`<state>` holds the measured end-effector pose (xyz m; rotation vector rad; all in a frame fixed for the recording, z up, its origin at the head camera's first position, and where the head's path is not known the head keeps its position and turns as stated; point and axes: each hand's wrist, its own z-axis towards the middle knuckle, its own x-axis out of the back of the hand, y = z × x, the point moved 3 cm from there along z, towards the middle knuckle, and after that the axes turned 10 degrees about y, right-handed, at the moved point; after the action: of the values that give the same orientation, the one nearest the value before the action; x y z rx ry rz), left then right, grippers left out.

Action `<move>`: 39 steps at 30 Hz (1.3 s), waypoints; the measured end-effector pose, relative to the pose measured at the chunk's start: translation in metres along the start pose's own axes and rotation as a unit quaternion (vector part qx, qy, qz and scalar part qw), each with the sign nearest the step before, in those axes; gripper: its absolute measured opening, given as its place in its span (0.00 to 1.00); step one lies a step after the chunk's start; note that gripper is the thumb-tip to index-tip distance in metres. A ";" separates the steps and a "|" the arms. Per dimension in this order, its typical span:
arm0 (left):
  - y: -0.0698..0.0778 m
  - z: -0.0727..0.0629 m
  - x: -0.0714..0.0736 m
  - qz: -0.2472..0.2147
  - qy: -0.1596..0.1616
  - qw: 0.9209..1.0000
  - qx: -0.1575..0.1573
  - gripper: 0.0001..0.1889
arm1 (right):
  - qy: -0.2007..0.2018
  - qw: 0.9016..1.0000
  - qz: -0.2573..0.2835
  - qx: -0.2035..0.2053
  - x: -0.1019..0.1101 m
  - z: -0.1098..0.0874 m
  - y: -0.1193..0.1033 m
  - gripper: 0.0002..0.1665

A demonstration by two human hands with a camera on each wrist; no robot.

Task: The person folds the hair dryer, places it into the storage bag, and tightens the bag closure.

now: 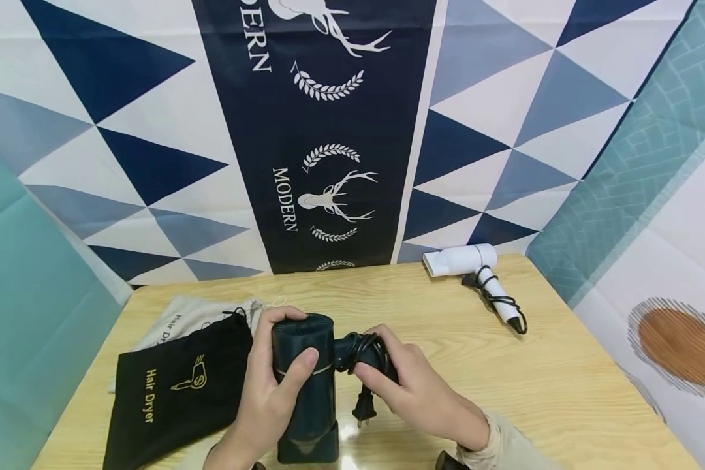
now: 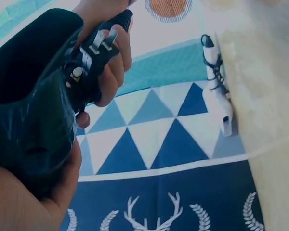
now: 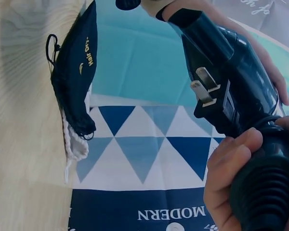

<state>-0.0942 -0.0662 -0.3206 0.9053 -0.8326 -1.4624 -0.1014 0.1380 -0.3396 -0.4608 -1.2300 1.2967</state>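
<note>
A dark green hair dryer [image 1: 308, 408] is held in both hands over the table, its flat nozzle toward the person. My left hand [image 1: 273, 391] grips the barrel, thumb across the front and fingers round the far side. With my right hand [image 1: 417, 385] I hold the handle, which has the black cord wound round it. A two-pin plug [image 1: 364, 405] hangs beside the handle, and its metal prongs show in the right wrist view. The nozzle opening [image 2: 29, 62] looms large in the left wrist view.
On the left of the wooden table [image 1: 399, 294] lies a black drawstring pouch [image 1: 170, 391] printed "Hair Dryer", partly covering a pale pouch [image 1: 179, 316]. A white hair dryer [image 1: 464, 260] with its cord wrapped lies at the back right. Patterned cloth [image 1: 341, 130] hangs behind the table.
</note>
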 end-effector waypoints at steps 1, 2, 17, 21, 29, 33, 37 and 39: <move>-0.002 0.000 -0.001 -0.005 0.005 1.000 0.004 0.21 | 0.002 1.000 -0.001 -0.004 -0.001 0.000 0.001 0.10; -0.004 0.000 -0.001 -0.009 0.008 1.000 0.005 0.20 | 0.005 1.000 -0.002 -0.012 -0.001 0.000 0.002 0.09; -0.024 0.009 -0.002 -0.031 0.034 0.999 0.023 0.16 | 0.054 0.996 -0.021 -0.064 -0.010 0.004 0.007 0.07; -0.029 0.010 0.000 -0.025 0.037 0.999 0.027 0.15 | 0.055 0.994 -0.014 -0.093 -0.013 0.004 0.009 0.09; -0.034 0.010 0.002 -0.017 0.046 0.999 0.019 0.16 | 0.059 0.991 -0.009 -0.116 -0.016 0.005 0.013 0.13; -0.036 0.009 0.002 -0.027 0.048 0.998 0.027 0.16 | 0.058 0.990 0.001 -0.131 -0.018 0.005 0.015 0.14; -0.037 0.007 0.002 -0.033 0.053 0.998 0.033 0.16 | 0.059 0.987 0.019 -0.146 -0.020 0.004 0.016 0.15; -0.038 0.007 0.003 -0.036 0.055 0.997 0.035 0.16 | 0.059 0.986 0.028 -0.151 -0.021 0.005 0.017 0.15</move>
<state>-0.1173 -0.0657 -0.3520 1.0694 -0.7794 -1.4392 -0.1093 0.1227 -0.3610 -0.7845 -1.3262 1.1148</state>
